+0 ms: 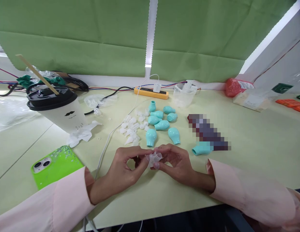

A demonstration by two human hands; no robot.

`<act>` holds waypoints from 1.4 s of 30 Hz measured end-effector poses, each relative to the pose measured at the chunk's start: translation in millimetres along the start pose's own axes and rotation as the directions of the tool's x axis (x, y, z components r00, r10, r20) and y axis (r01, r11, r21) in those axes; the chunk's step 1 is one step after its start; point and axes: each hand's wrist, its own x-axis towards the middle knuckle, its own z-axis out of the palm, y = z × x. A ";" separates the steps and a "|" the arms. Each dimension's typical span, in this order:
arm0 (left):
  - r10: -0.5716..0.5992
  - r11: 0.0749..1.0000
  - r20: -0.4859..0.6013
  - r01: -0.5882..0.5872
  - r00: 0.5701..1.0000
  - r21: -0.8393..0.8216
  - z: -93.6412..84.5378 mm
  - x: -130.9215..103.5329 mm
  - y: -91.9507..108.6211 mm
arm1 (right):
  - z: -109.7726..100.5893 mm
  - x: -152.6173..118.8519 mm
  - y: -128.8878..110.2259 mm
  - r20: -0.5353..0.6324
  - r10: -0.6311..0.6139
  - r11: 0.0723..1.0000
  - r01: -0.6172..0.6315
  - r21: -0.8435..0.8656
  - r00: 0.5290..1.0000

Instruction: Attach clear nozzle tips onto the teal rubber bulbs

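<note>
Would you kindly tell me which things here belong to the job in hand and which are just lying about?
Likely part of the job:
clear piece, held between left hand and right hand
whitish pieces, heaped beyond the hands
teal bulbs

Probably just lying about:
cup
tissue
phone
power strip
red packet

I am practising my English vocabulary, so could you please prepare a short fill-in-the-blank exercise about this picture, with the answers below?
1. The left hand and the right hand hold translucent plastic; the hand nearer the phone is the ____ one.
2. The group of teal pieces lies mainly to the ____ of the loose translucent bits.
3. The white cup has a lid coloured ____.

Missing words: left; right; black.
</note>
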 end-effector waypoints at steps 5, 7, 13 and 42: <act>0.143 0.981 0.009 -0.143 0.990 0.134 -0.8 -3.1 -1.9 | 1.1 1.0 -2.0 -0.005 0.028 1.000 -0.028 -0.011 1.000; 0.179 0.968 0.021 -0.180 0.984 0.176 -0.6 -3.6 -2.8 | 1.3 1.4 -2.2 -0.008 0.034 0.999 -0.034 -0.023 0.999; 0.296 0.924 0.083 -0.307 0.952 0.227 0.8 -6.2 -7.9 | 1.3 1.1 -0.8 -0.034 0.013 0.998 -0.015 -0.057 0.999; 0.127 0.955 0.161 -0.165 0.979 0.245 1.2 -9.6 -8.7 | 1.4 2.1 -5.3 -0.065 0.002 0.987 -0.013 -0.163 0.998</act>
